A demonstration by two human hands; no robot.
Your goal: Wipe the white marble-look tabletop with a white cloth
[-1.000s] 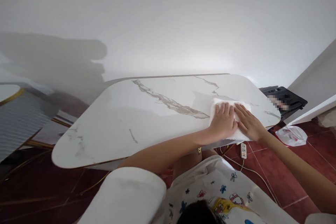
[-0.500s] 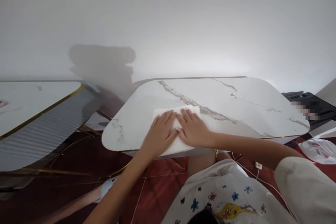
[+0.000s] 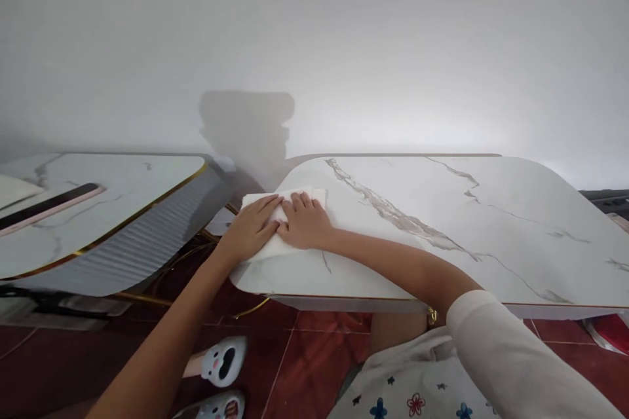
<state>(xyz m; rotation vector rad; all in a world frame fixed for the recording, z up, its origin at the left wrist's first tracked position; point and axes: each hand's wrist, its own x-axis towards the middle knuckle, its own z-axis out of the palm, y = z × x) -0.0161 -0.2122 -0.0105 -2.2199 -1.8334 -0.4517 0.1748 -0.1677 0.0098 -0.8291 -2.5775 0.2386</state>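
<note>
A folded white cloth [image 3: 275, 246] lies at the left end of a white marble-patterned table [image 3: 442, 209]. My left hand [image 3: 249, 228] rests flat on the cloth's left part, its fingers stretched out. Beside it, my right hand [image 3: 305, 219] presses on the cloth with spread fingers. The two thumbs are close together over the cloth. Part of the cloth is hidden beneath both palms.
On the left stands a second marble-patterned table [image 3: 132, 190] with a gold edge, bearing a long black and pink object [image 3: 54, 206]. A wall [image 3: 344, 46] rises behind both tables. Slippers [image 3: 225, 362] are on the red tiled floor [image 3: 314, 353].
Both hands and the cloth have moved left across the table to its left end. The view has shifted left, showing more of the second table and the slippers.
</note>
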